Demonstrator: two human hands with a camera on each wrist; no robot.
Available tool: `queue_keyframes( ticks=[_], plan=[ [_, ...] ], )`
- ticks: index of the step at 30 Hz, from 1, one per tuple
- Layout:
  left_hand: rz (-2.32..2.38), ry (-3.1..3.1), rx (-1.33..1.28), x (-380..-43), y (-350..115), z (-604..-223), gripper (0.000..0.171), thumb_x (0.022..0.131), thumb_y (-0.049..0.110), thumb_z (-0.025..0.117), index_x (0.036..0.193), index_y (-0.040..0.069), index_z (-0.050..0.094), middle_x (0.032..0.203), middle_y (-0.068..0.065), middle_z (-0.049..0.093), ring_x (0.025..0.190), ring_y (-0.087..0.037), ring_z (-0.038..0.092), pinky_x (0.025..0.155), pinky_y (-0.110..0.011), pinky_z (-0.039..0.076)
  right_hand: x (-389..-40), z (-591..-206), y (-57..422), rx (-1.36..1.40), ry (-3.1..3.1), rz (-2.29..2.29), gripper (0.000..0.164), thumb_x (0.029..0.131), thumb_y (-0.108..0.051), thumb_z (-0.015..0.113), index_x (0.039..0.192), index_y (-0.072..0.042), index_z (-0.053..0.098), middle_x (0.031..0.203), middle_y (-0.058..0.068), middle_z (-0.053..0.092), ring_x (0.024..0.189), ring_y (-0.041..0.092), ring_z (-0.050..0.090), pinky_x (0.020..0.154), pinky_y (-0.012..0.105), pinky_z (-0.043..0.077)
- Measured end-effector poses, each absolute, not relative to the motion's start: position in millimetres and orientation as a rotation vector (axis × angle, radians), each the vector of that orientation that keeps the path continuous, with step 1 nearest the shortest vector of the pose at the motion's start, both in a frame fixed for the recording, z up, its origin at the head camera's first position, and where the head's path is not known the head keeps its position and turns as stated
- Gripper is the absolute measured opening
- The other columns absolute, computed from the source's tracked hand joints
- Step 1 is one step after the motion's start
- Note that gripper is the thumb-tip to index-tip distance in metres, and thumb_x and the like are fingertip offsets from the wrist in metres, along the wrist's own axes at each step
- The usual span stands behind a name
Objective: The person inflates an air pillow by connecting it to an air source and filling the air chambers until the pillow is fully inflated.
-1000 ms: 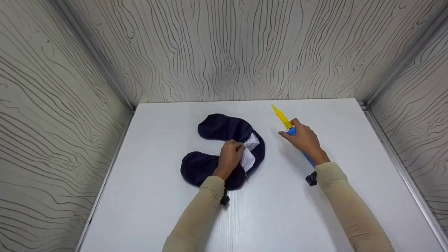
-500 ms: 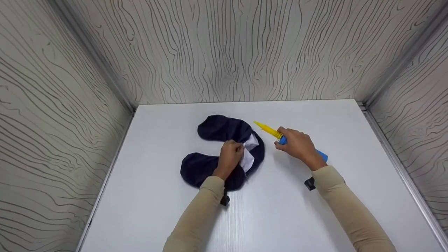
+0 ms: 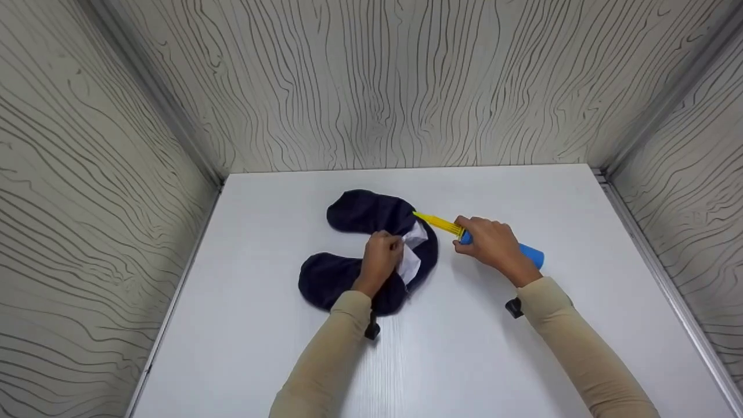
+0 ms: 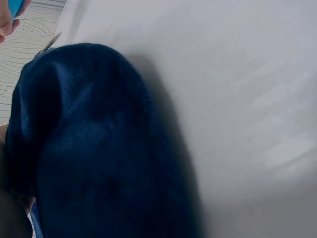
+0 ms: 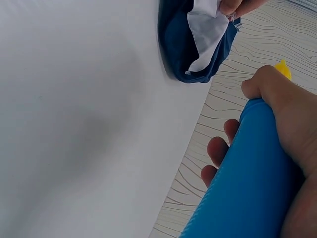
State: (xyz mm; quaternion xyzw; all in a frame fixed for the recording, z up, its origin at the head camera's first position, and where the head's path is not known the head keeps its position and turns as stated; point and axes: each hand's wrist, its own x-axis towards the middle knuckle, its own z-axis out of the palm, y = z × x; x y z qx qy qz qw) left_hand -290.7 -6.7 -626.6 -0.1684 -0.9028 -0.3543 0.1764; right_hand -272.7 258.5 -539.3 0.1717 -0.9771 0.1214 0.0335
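Note:
A navy U-shaped neck pillow (image 3: 354, 212) lies on the white table, its two arms toward the left. White inner material (image 3: 410, 266) shows through an opening along its curved right side. My left hand (image 3: 381, 258) pinches the white material at that opening, fingertips together. In the right wrist view, those fingers overlap the white piece's upper edge. My right hand (image 3: 493, 244) grips a blue balloon pump (image 5: 247, 173), fingers wrapped round its barrel. The pump's yellow nozzle (image 3: 438, 223) points left, its tip overlapping the pillow's upper curve in the head view.
The white table (image 3: 278, 371) extends around the pillow. Wood-grain patterned panels (image 3: 371, 87) rise at the back and both sides, with metal strips (image 3: 157, 87) along their corners. A small black camera (image 3: 515, 307) is worn at the right wrist.
My right hand has brought the balloon pump leftward, turning its nozzle from pointing up and away to pointing left at the pillow. The left hand and pillow have stayed nearly still.

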Motion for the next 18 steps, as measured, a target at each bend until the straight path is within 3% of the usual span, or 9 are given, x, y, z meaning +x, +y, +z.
queue_keyframes(
  ticks=[18],
  plan=[
    [-0.961,-2.529,-0.500,-292.3,-7.5,-624.5,0.013,0.093,0.004,0.074,0.081,0.006,0.079,0.075,-0.009,0.065,0.075,-0.027,0.061,0.073,-0.039,0.055,-264.4,-541.0,249.4,0.576,-3.055,0.289,0.045,0.092,-0.034,0.082,0.131,-0.016,0.069,0.097,0.007,0.074,0.077,0.024,0.065,0.073,0.049,0.061]
  ],
)
